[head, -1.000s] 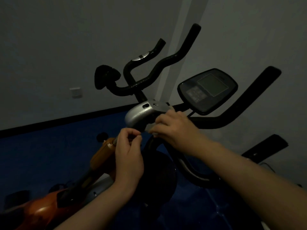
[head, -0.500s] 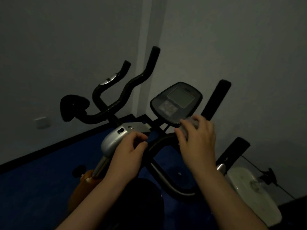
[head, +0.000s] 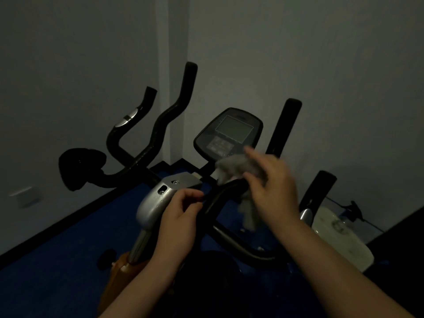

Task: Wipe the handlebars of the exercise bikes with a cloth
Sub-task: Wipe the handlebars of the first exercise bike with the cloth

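Light: dim room; fine detail is hard to read.
Your left hand [head: 181, 216]: nearest to you, low centre. Fingers curl around the near black handlebar [head: 220, 193], where the bar rises toward the console. The grip looks closed on the bar.
Your right hand [head: 273, 189]: just right of the left hand, blurred by motion. It presses a grey cloth [head: 238, 168] onto the same handlebar; index finger extended, the other fingers bent over the fabric.
Cloth position: bunched on top of the bar under your right fingers, with one tail hanging below the bar to the right of it. It touches the bar just below the console's lower edge.
Silver stem cover [head: 158, 198]: just left of your left hand, touching or nearly touching your knuckles; you cannot tell which.
Orange frame [head: 119, 271]: below the silver cover, lower left, mostly dark.
Console [head: 227, 134]: behind the cloth, tilted toward you, screen unlit.
Right upright grips [head: 284, 127]: black, standing behind your right hand; a second one sits lower right.
White bike housing [head: 339, 235]: to the right, beyond your right forearm.
Far handlebars [head: 160, 125]: second bike, left of the console, curved black bars with a silver band on one grip.
Floor [head: 57, 260]: blue.
Walls [head: 321, 65]: grey, meeting in a corner behind the bikes.
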Demonstrator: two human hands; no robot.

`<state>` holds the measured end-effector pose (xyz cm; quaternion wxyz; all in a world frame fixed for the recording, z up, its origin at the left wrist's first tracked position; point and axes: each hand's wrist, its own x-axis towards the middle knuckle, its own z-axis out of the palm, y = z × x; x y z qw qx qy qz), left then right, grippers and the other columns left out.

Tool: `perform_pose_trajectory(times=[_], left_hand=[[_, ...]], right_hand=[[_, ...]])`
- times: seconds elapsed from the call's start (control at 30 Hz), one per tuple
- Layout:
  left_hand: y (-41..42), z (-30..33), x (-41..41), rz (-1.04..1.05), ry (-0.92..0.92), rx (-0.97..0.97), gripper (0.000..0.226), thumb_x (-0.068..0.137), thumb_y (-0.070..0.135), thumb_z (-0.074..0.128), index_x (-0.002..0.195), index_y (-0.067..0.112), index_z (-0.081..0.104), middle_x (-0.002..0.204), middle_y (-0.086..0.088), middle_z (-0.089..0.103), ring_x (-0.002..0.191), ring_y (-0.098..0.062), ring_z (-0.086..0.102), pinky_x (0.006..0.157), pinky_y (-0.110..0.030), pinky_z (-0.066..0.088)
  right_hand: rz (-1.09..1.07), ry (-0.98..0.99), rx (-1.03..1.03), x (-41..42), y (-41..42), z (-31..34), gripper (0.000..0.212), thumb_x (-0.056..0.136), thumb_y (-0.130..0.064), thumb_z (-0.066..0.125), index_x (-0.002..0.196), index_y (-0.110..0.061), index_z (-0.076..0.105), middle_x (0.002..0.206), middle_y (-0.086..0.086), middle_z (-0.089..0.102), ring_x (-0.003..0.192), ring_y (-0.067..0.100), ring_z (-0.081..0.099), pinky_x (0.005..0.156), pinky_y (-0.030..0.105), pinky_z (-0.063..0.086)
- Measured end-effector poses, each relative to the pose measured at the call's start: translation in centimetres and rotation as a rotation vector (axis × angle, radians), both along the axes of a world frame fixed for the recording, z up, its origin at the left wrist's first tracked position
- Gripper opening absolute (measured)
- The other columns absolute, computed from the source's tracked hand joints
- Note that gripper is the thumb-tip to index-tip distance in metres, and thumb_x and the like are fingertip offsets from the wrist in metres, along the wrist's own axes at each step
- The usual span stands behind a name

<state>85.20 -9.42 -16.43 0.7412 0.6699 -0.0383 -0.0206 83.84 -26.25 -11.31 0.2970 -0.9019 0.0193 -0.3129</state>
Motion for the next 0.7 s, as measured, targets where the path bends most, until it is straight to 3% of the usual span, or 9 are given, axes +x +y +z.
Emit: perform_pose_trajectory(times=[0.13,0.23,0.33,0.43,0.53,0.6,0.7], left_hand=[[-0.7,-0.2,0.7,-0.013,-0.008,-0.043,0.025,0.087,0.000,0.053,0.086,0.022,0.066,0.082,0.008,0.068,0.070,0.005,0.063,0.058,-0.006,0.046],[-1.1,0.2,1.5,-0.022,-0.051,-0.070,0.028,0.087,-0.002,0.052,0.083,0.022,0.066,0.079,0.011,0.069,0.074,0.005,0.063,0.063,-0.007,0.046],[-1.8,1.0,2.8,-0.030,-0.089,-0.077,0.031,0.087,0.001,0.051,0.078,0.027,0.064,0.079,0.014,0.068,0.077,-0.001,0.062,0.071,-0.017,0.048],[-3.6,1.8,4.4,-0.028,-0.132,-0.049,0.028,0.088,0.004,0.051,0.081,0.028,0.063,0.081,0.014,0.067,0.080,-0.003,0.061,0.075,-0.022,0.048],[-6.2,2.8,5.7,-0.088,-0.161,0.009,0.023,0.089,0.005,0.051,0.085,0.025,0.061,0.088,0.007,0.065,0.088,-0.012,0.061,0.080,-0.027,0.049],[-7.6,3.1,6.4,-0.147,-0.147,0.068,0.019,0.091,0.009,0.050,0.090,0.024,0.061,0.093,0.006,0.065,0.093,-0.011,0.061,0.083,-0.027,0.050],[-8.3,2.7,6.8,-0.196,-0.125,0.212,0.014,0.094,0.020,0.048,0.092,0.027,0.060,0.094,0.007,0.064,0.091,-0.011,0.061,0.080,-0.031,0.050]], right_hand=[[-0.218,0.005,0.034,-0.1,2.6,-1.5,0.037,0.087,-0.005,0.061,0.121,-0.020,0.063,0.111,-0.001,0.058,0.104,0.011,0.040,0.082,0.005,0.030],[-0.048,0.059,0.066,-1.2,4.5,-2.8,0.032,0.084,-0.005,0.064,0.110,-0.024,0.068,0.103,-0.011,0.057,0.098,0.008,0.044,0.083,0.000,0.031],[0.039,0.107,0.009,-0.8,1.6,-0.5,0.029,0.084,-0.007,0.064,0.106,-0.026,0.068,0.104,-0.011,0.058,0.103,0.009,0.049,0.087,0.008,0.034],[-0.233,-0.006,-0.045,1.3,-2.0,1.8,0.028,0.088,-0.008,0.060,0.111,-0.021,0.065,0.107,-0.004,0.055,0.106,0.014,0.048,0.079,0.012,0.035],[-0.400,0.022,-0.023,1.9,-1.4,1.0,0.029,0.091,-0.010,0.056,0.118,-0.020,0.062,0.116,0.000,0.051,0.113,0.018,0.044,0.081,0.016,0.035],[-0.355,0.021,-0.037,0.7,0.0,-0.9,0.027,0.089,-0.008,0.057,0.112,-0.020,0.064,0.115,-0.003,0.050,0.110,0.016,0.044,0.077,0.007,0.031],[-0.114,0.056,-0.007,-0.4,-1.4,-0.4,0.026,0.087,-0.007,0.059,0.105,-0.025,0.066,0.104,-0.013,0.045,0.101,0.007,0.046,0.077,0.003,0.033]])
